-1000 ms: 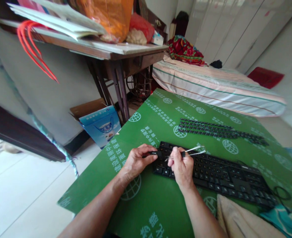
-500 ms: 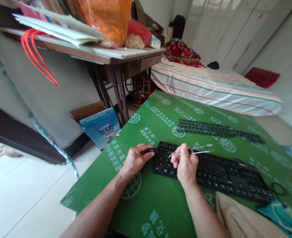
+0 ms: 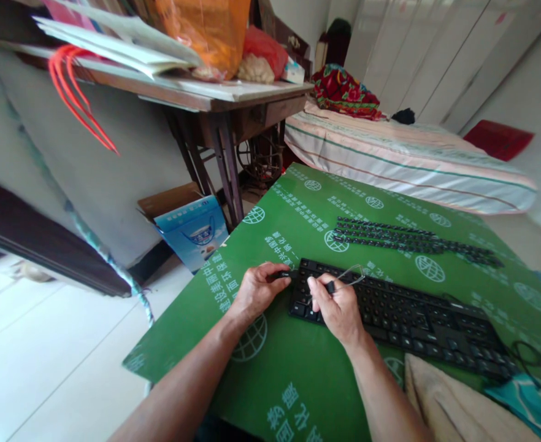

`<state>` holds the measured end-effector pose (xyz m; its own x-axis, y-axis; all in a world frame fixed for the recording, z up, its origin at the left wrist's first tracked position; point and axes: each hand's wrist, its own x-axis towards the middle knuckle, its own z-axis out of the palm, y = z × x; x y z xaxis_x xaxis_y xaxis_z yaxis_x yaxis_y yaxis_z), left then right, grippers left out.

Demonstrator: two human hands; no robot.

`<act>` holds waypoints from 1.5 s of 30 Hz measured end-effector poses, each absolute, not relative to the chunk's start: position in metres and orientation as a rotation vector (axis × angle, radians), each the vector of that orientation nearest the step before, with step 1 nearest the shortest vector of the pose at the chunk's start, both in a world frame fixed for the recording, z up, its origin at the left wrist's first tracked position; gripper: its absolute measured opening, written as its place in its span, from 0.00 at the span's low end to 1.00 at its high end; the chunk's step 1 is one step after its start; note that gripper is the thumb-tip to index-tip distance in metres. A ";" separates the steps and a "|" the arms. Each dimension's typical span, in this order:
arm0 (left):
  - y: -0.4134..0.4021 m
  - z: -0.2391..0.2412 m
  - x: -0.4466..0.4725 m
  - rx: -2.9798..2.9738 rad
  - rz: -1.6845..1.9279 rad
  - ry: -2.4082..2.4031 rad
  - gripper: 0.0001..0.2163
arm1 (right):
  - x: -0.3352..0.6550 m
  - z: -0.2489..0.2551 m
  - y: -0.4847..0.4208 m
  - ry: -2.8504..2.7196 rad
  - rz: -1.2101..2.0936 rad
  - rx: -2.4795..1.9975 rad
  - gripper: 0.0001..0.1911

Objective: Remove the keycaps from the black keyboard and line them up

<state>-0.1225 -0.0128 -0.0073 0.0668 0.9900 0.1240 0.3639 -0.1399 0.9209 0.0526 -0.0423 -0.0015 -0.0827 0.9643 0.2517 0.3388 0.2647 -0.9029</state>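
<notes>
On the green tabletop [image 3: 234, 399] lies a black keyboard [image 3: 418, 316], several of its keys stripped of caps. My left hand [image 3: 257, 288] is just off the keyboard's left end, thumb and fingers pinching a small black keycap [image 3: 280, 274]. Over the left part of the keys is my right hand [image 3: 337, 304], closed around a keycap puller [image 3: 356, 276]. The puller's wire loops stick out to the right of the fist; its other end, toward the keys, is mostly hidden by the fingers.
Rows of loose black keycaps [image 3: 390, 236] lie behind the keyboard. A beige cloth [image 3: 454, 393] and a teal cloth [image 3: 523, 399] lie at the front right, by the keyboard cable [image 3: 530, 353]. A blue box [image 3: 197, 230] stands on the floor to the left.
My right hand has shifted left and turned, so the puller's wire points more upward. My left hand keeps its pinch near the keyboard's end. The view has shifted slightly.
</notes>
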 end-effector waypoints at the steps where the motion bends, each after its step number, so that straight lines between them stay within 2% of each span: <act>1: -0.013 -0.007 -0.122 1.607 1.073 1.379 0.09 | 0.054 -0.001 -0.042 -1.627 0.834 -1.236 0.18; 4: -0.013 -0.006 -0.121 1.596 1.065 1.390 0.09 | 0.058 0.001 -0.042 -1.670 0.805 -1.244 0.18; 12: -0.014 -0.002 -0.120 1.570 1.036 1.389 0.08 | 0.074 0.004 -0.037 -1.899 0.618 -1.135 0.06; 17: -0.013 -0.003 -0.120 1.587 1.029 1.380 0.08 | 0.077 0.005 -0.038 -1.999 0.578 -1.046 0.08; 21: -0.013 -0.004 -0.120 1.581 1.025 1.366 0.08 | 0.080 0.009 -0.040 -2.129 0.527 -1.133 0.02; 27: -0.013 -0.006 -0.120 1.590 1.015 1.371 0.08 | 0.082 0.009 -0.039 -2.259 0.440 -1.218 0.07; 45: -0.012 -0.012 -0.121 1.633 1.009 1.359 0.08 | 0.076 -0.002 -0.035 -2.144 0.425 -1.190 0.02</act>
<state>-0.1213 -0.0116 -0.0120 0.1171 0.9883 0.0977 0.3794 -0.1354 0.9153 0.0763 -0.0355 -0.0017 -0.3841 0.8429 0.3769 0.6353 0.5374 -0.5546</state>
